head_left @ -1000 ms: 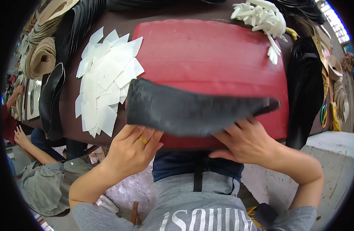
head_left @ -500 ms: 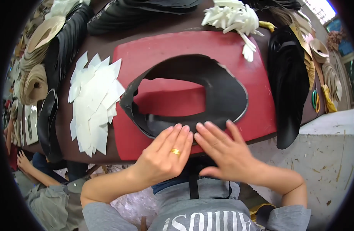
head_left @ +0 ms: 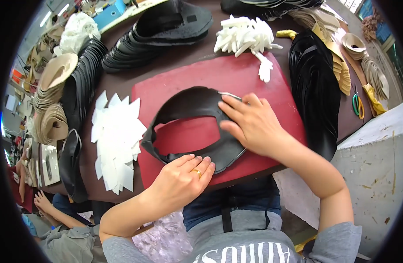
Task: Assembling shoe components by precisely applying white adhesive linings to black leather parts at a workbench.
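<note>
A black leather shoe upper (head_left: 188, 101), looped into a ring with an opening in its middle, lies on a red mat (head_left: 151, 90). My left hand (head_left: 182, 179), with a gold ring on one finger, rests its outstretched fingers on the loop's near edge. My right hand (head_left: 254, 125) lies over the right end of the upper, fingers extended and thumb apart, hiding part of it. A pale strip shows along the edge near the right fingertips. Neither hand is gripping anything.
White cut pieces (head_left: 118, 144) are spread left of the mat; small white strips (head_left: 245, 36) pile up behind it. Stacked black uppers (head_left: 157, 37) stand at the back, more black pieces (head_left: 314, 96) on the right. Scissors (head_left: 358, 105) lie far right. Another person's hand (head_left: 43, 202) shows lower left.
My right hand has moved from the near edge, beside the left hand, up and right onto the loop's right end. The left hand stays at the near edge. The whole view has shifted.
</note>
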A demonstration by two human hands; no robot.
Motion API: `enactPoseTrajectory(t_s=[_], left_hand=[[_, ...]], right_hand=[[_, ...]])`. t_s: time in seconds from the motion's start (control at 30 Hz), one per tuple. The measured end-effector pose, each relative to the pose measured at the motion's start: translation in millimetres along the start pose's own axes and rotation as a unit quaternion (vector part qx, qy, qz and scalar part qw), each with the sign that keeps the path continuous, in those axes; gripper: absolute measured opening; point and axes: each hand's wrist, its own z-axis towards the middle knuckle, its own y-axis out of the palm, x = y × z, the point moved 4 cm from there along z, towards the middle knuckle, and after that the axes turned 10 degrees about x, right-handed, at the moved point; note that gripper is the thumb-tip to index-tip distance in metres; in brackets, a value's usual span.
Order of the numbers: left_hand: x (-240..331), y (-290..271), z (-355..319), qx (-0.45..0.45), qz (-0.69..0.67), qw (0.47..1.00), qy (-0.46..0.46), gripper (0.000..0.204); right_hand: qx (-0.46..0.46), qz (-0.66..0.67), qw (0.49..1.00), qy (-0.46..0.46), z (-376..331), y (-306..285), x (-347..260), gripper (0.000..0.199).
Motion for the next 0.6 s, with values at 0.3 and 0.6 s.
enactPoseTrajectory(t_s=[0.3, 0.6], left_hand=[[-133.0, -46.6, 2.3, 0.067, -0.13, 0.872, -0.466, 0.037], [37.8, -47.5, -44.8, 0.089, 0.365, 0.906, 0.194, 0.026]], right_hand=[[0.114, 0.19, 0.975, -0.036, 10.3, -47.9, -101.6, 0.032], [0.0, 0.021, 0.974, -0.224, -41.2, -65.1, -85.9, 0.03]])
